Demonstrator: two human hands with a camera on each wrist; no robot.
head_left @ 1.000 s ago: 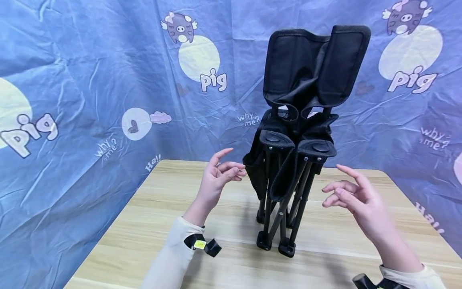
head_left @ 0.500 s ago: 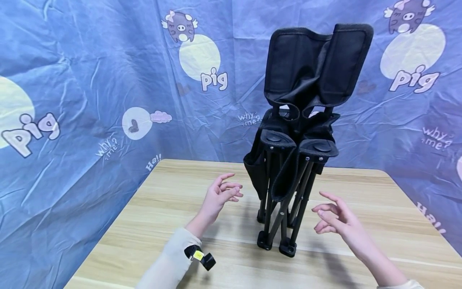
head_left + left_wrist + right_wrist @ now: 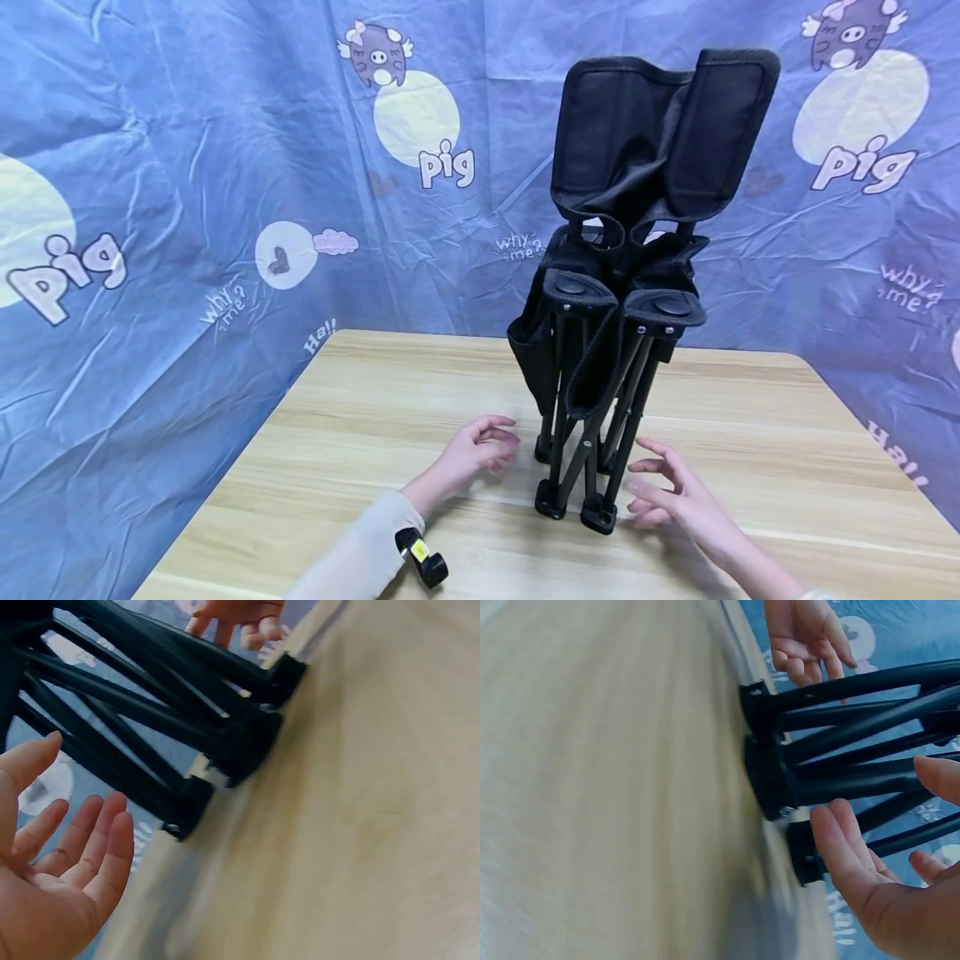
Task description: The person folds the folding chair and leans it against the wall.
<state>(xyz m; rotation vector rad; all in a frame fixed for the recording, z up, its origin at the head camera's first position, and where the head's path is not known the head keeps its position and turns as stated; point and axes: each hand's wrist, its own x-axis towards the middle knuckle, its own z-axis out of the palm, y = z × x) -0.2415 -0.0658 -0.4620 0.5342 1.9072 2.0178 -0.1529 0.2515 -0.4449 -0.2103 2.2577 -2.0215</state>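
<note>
A black folding camp chair (image 3: 637,200) stands folded and upright on the table, its fabric back spread in two panels at the top. Its crossed tube legs (image 3: 135,697) end in black plastic feet (image 3: 597,515). To the left of the legs is my left hand (image 3: 480,450), fingers loosely bent and apart from the chair. My right hand (image 3: 671,492) hovers low at the right side, fingertips close to the front right leg. In the right wrist view the right hand (image 3: 900,892) has its fingers spread beside the feet, holding nothing. The left hand (image 3: 67,877) is empty too.
The pale wood-grain table (image 3: 360,400) carries the chair a little right of its middle. Behind and on both sides hangs a blue curtain (image 3: 225,167) printed with pigs and lettering. A black strap with a small camera (image 3: 422,557) sits on the left wrist.
Both hands have come down from the chair's mid-height towards its feet, the right one also moving inward to the left. The chair stands as before; the view has shifted slightly.
</note>
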